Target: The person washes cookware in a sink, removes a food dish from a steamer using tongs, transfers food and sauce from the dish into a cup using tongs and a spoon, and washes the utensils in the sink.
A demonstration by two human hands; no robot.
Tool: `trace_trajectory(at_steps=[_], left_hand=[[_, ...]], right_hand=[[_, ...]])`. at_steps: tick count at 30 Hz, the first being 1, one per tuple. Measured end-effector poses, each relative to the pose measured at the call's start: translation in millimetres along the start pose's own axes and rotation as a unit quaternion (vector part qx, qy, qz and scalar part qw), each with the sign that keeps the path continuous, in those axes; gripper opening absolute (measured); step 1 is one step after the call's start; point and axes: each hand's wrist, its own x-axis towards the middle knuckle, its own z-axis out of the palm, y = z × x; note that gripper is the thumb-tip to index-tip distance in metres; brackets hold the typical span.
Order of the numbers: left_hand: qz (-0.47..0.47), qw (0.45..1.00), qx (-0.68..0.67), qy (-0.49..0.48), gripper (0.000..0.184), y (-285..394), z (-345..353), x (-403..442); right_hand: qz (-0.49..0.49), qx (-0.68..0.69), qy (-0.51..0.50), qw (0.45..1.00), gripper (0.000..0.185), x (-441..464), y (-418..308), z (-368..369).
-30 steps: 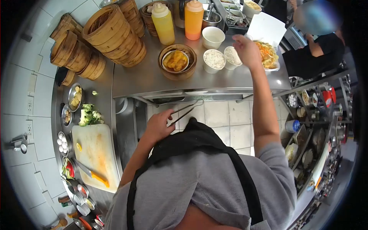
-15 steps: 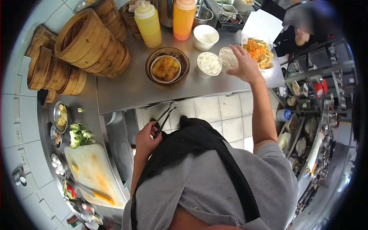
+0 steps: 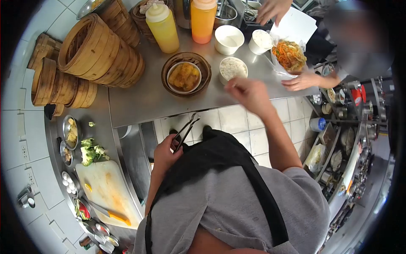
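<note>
My left hand [image 3: 167, 150] is closed around a pair of metal tongs [image 3: 186, 130], held low in front of the apron with the tips past the counter's front edge. My right hand [image 3: 250, 95] hovers over the counter's front edge, just before a white bowl of rice [image 3: 232, 67]. Its fingers are bent and smeared by motion, so I cannot tell whether they hold anything. Left of that bowl, a round bamboo steamer [image 3: 167, 86] holds a white bowl of golden-brown food [image 3: 185, 77]. A second rice bowl [image 3: 261, 41] stands farther back, beside an open takeaway box of shredded vegetables [image 3: 289, 56].
A co-worker's hands [image 3: 301, 81] are around the takeaway box. An empty-looking white bowl [image 3: 229, 40] and two squeeze bottles [image 3: 163, 31] stand behind. Stacked bamboo steamers [image 3: 99, 51] rise at left, above a cutting board [image 3: 108, 186] with an orange-handled knife [image 3: 118, 218].
My right hand has come off the second rice bowl and moved left and nearer. That bowl now sits farther back. The co-worker's hands have entered by the box. My left hand still holds the tongs.
</note>
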Motion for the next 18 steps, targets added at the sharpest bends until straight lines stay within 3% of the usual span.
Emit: trace_trajectory(at_steps=[4, 10, 12, 15, 18], left_hand=[[-0.007, 0.999, -0.031, 0.000, 0.052, 5.7, 2.3, 2.3], [-0.002, 1.000, -0.012, -0.018, 0.053, 4.2, 3.9, -0.5], [-0.002, 1.000, -0.016, -0.011, 0.052, -0.8, 6.5, -3.0], [-0.004, 1.000, -0.018, -0.008, 0.052, -3.7, 8.0, -6.7], [-0.009, 1.000, -0.011, -0.012, 0.053, -3.0, 6.4, -10.3]], right_hand=[[-0.076, -0.046, -0.020, 0.996, 0.018, -1.0, 13.2, 48.4], [-0.003, -0.025, -0.011, 1.000, 0.038, 5.2, 26.2, 61.4], [0.061, -0.028, 0.032, 0.997, 0.048, 3.2, 26.4, 65.3], [0.101, -0.056, 0.116, 0.986, 0.049, 3.2, 41.1, 76.2], [0.116, -0.070, 0.100, 0.986, 0.049, 5.2, 40.2, 76.5]])
